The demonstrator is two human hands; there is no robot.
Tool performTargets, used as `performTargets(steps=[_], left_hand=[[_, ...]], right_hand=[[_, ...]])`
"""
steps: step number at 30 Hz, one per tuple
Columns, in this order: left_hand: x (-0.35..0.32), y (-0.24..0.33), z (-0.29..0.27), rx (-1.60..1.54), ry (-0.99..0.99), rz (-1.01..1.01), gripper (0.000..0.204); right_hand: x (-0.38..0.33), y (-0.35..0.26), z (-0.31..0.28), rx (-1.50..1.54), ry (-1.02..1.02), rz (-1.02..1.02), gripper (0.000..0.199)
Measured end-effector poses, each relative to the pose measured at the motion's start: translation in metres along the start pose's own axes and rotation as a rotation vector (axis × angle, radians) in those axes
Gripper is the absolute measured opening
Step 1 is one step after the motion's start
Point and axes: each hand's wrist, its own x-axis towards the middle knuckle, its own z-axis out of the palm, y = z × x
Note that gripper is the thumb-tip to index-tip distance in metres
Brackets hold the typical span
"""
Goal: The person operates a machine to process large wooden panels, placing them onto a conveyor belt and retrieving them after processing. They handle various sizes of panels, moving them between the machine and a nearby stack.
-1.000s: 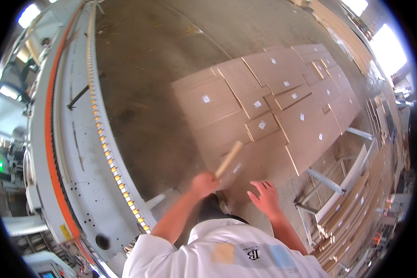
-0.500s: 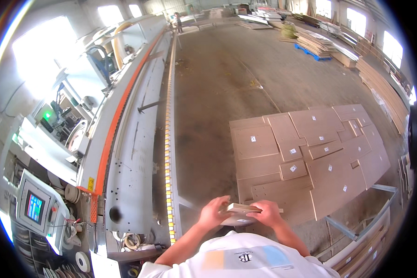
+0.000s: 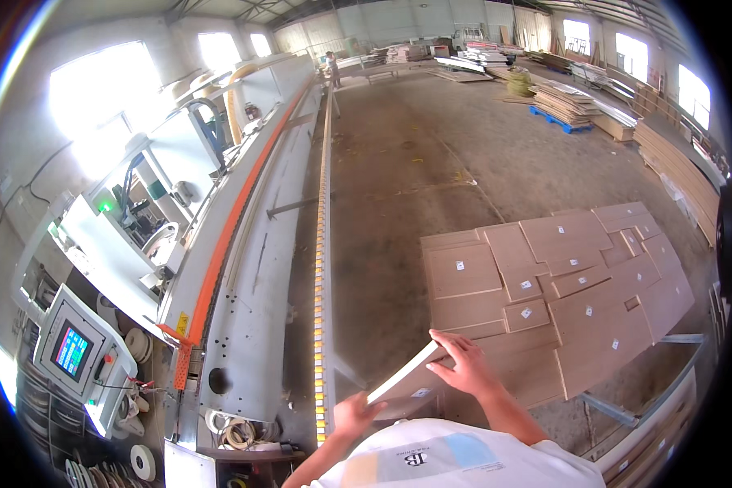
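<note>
Indoors, in the view from the head, a worker in a white T-shirt (image 3: 415, 462) grips a narrow brown board (image 3: 412, 379) at both ends, low in the middle of the scene and in front of the chest. The left hand (image 3: 354, 413) is closed around the board's nearer, lower end, its fingers curled. The right hand (image 3: 466, 366) is clamped on the farther, higher end, fingers reaching over the top and thumb bent against the near side. The board slants up from left to right between them, its long pale edge uppermost and a white label low on its brown face.

Just beyond the right hand, brown panels (image 3: 496, 268) lie in a broad, overlapping layer, many bearing small white labels. A grey metal frame (image 3: 610, 409) shows at the layer's lower right corner.

To the left runs a long machine with a pale grey bed (image 3: 256, 325), an orange strip (image 3: 244, 207) along its length and a row of yellow rollers (image 3: 319, 325) at its side. A control panel (image 3: 71, 351) with a lit colour screen is mounted at its near end, close to coiled rolls of tape (image 3: 240, 433).

Farther off across the brown floor (image 3: 398, 163), boards are stacked on a blue pallet (image 3: 559, 120), and another person (image 3: 333, 69) stands near the machine's far end.
</note>
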Motion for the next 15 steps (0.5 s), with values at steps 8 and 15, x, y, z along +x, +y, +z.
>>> performTargets(steps=[8, 15], left_hand=[[-0.021, -0.06, -0.016, -0.093, 0.002, -0.091, 0.055], [-0.058, -0.137, -0.049, -0.418, 0.197, -0.298, 0.051]], right_hand=[[0.007, -0.024, 0.076, -0.024, 0.102, -0.077, 0.06], [-0.025, 0.049, 0.128, -0.272, 0.07, -0.004, 0.044]])
